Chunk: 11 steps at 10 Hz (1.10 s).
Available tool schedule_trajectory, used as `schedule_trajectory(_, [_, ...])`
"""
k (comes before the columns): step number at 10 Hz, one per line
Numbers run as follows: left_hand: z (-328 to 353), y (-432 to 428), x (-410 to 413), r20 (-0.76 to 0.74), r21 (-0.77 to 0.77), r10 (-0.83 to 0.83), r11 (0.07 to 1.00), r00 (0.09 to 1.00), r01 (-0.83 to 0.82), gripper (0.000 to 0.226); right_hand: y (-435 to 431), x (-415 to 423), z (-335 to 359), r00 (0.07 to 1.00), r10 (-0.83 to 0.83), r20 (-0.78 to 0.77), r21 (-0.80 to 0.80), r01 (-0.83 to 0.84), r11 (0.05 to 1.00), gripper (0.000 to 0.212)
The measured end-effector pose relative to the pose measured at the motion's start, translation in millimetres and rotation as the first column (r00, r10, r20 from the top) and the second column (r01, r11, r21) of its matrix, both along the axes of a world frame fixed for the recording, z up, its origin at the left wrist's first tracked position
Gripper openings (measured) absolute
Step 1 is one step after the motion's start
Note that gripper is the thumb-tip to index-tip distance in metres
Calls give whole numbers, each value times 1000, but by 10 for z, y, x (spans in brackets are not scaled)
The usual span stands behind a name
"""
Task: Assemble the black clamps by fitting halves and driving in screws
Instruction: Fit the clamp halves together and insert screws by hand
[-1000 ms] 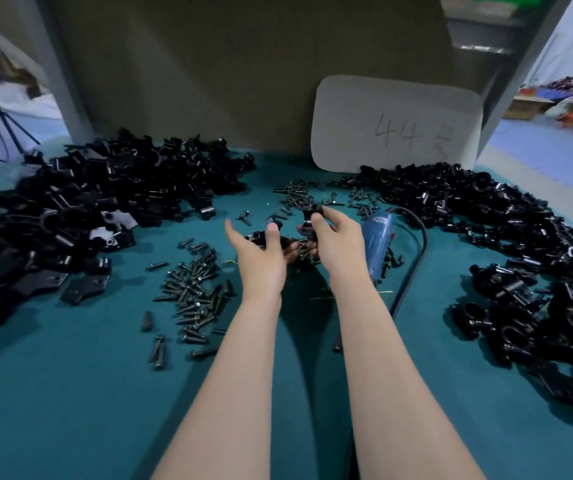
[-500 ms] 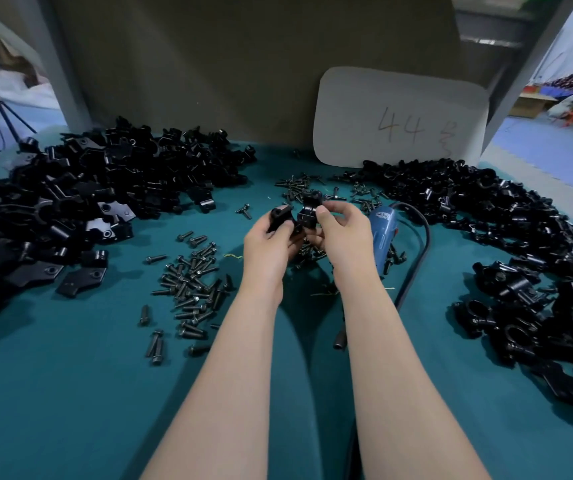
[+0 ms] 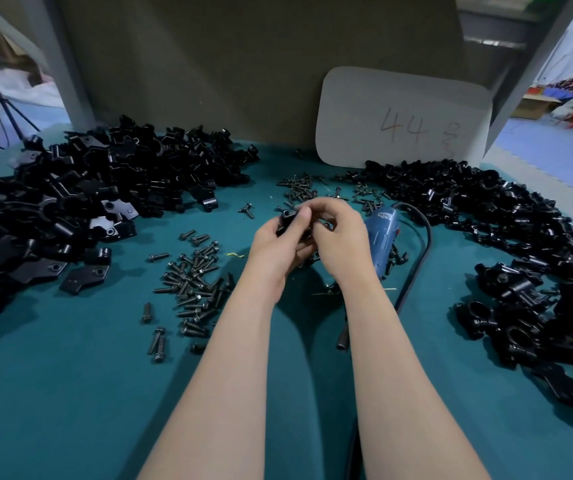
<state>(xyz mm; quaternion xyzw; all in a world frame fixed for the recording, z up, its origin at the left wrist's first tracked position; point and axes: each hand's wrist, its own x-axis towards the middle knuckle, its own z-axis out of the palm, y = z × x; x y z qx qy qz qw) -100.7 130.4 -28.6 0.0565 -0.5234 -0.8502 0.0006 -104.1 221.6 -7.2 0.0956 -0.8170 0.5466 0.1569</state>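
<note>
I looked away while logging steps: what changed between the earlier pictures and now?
The left hand and right hand picked up the clamp halves from the table and drew together; they now grip them jointly. The blue screwdriver, loose screws and piles of black parts stayed put.

Both hands, left hand (image 3: pixel 275 249) and right hand (image 3: pixel 340 237), grip one black clamp (image 3: pixel 287 221) above the teal table (image 3: pixel 70 393).
</note>
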Motion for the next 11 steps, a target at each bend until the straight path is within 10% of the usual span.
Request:
schedule_trajectory(3, [-48,47,42,-173,-565,303,749,937,-346,24,18,-33,-4,989,4,145,8,-5,1000,5])
schedule_trajectory(5, [-58,67,96,-344,-625,302,633,889,-457,34,-27,-43,49,982,42,186,202,-80,976,24])
schedule_trajectory(11, [-49,128,101,-187,-640,240,706,953,-304,42,46,-46,136,981,-16,193,223,-29,974,41])
